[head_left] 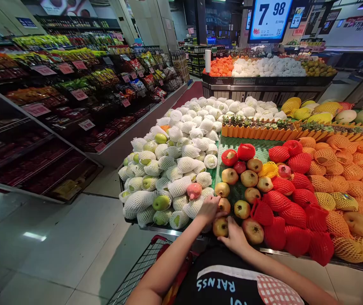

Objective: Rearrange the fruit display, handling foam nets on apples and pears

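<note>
Yellow-brown pomegranates [249, 178] lie loose on a green mat [257, 149] in the fruit display. My left hand [209, 210] is curled around the left side of one pomegranate [224, 206] near the front corner, its thumb below the fruit. Just in front of that, my right hand [236, 238] has its fingers and thumb around the right side of another pomegranate [220, 227]. Both fruits rest among the others. To the right of my right hand sits a larger pomegranate [253, 231]. Parts of my fingers are hidden behind the fruit.
White-netted green fruit [181, 165] is heaped on the left, with a pinkish fruit [194, 191] on it. Red-netted fruit [291, 207] and orange-netted fruit [353, 163] lie to the right. A low orange fence [260, 133] stands behind. A shopping cart [139, 271] is below left.
</note>
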Available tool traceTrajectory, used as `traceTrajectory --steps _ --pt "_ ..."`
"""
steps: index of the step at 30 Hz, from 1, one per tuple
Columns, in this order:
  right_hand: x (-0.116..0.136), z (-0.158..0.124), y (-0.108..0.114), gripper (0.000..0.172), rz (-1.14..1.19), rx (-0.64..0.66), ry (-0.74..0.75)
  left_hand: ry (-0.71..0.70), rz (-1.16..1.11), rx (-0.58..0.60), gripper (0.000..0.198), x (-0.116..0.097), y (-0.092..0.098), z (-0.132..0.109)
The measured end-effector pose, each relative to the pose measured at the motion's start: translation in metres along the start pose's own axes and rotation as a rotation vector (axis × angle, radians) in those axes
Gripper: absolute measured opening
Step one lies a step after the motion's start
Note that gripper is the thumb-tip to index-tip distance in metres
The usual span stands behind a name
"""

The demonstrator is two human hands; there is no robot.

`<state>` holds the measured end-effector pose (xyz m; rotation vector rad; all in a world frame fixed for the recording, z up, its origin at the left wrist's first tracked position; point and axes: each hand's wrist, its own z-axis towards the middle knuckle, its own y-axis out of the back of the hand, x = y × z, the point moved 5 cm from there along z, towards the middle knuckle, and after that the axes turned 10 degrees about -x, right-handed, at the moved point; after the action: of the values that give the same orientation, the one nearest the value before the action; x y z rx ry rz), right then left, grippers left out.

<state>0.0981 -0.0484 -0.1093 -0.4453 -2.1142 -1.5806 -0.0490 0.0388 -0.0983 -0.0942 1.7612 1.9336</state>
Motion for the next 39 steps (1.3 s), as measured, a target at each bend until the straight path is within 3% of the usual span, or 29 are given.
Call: traceTrajectory --steps 4,7,10,12,13,15,17,20,22,25,29,31,33,36,39 --pt "0.009 0.004 0.002 0.080 -0.014 0.006 0.024 -0.010 0.020 0.059 0.057 -0.004 -0.001 0.010" --pt "0.001 0.010 0.015 0.085 -0.038 0.095 0.053 -0.008 0.051 0.082 0.060 -0.011 -0.007 0.009" --pt "-0.011 0.029 0.049 0.050 -0.053 0.132 0.081 0.010 0.069 0.084 0.058 -0.016 -0.005 0.006" --pt "-0.017 0.056 0.085 0.029 -0.079 0.002 0.107 0.029 0.076 0.069 0.042 -0.015 0.005 0.008" --pt "-0.018 0.072 0.104 0.030 -0.108 -0.091 0.118 0.050 0.085 0.045 0.034 -0.013 0.012 0.011" --pt "-0.017 0.106 0.135 0.045 -0.198 -0.247 0.135 0.109 0.108 -0.027 0.029 -0.010 0.027 0.020" --pt "-0.008 0.138 0.149 0.065 -0.273 -0.308 0.234 0.152 0.111 -0.084 0.027 -0.013 0.037 0.032" --pt "0.011 0.174 0.144 0.082 -0.348 -0.254 0.500 0.159 0.083 -0.090 0.044 -0.027 0.032 0.046" --pt "0.020 0.193 0.138 0.077 -0.350 -0.198 0.601 0.176 0.087 -0.102 0.049 -0.036 0.023 0.052" --pt "0.029 0.219 0.138 0.066 -0.325 -0.168 0.667 0.114 0.061 -0.092 0.043 -0.041 0.016 0.064" --pt "0.041 0.249 0.145 0.056 -0.308 -0.108 0.773 -0.042 -0.007 0.008 0.030 -0.028 0.023 0.091" --pt "0.042 0.257 0.146 0.059 -0.307 -0.078 0.815 -0.067 -0.013 0.045 0.028 -0.017 0.028 0.101" --pt "0.040 0.259 0.145 0.066 -0.318 -0.065 0.831 -0.071 -0.004 0.074 0.039 -0.010 0.028 0.105" --pt "0.038 0.259 0.139 0.070 -0.359 -0.057 0.823 -0.065 0.031 0.112 0.066 -0.007 0.023 0.100" --pt "0.042 0.260 0.133 0.068 -0.402 -0.019 0.822 -0.084 0.053 0.146 0.072 -0.005 0.020 0.092"
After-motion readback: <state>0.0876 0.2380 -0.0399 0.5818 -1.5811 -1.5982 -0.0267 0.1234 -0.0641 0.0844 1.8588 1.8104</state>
